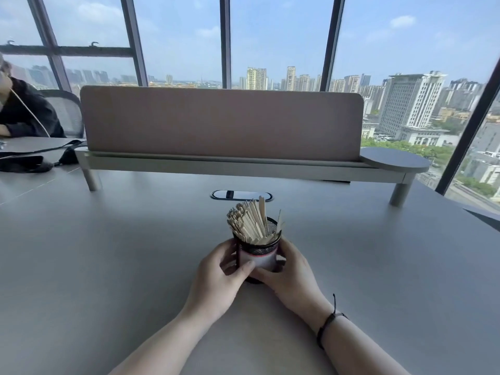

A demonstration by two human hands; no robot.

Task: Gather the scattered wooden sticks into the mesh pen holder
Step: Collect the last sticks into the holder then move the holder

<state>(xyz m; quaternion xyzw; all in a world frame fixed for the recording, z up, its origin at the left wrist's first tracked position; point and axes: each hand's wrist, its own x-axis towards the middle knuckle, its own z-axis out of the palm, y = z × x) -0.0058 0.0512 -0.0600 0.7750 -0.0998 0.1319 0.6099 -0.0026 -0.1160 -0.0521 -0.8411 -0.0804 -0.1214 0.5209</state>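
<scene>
A black mesh pen holder (258, 250) with a pale label band stands upright on the grey table (108, 253), near the middle. Several wooden sticks (250, 221) fill it, leaning to the left and fanning above the rim. My left hand (219, 277) wraps the holder's left side, thumb across its front. My right hand (290, 277) cups its right side and lower front. Both hands touch the holder. I see no loose sticks on the table.
A pinkish divider panel on a raised shelf (221, 163) crosses the back of the table. An oval cable port (241, 195) lies just behind the holder. A black bag (24, 162) and a seated person (24, 112) are at far left. Windows stand behind.
</scene>
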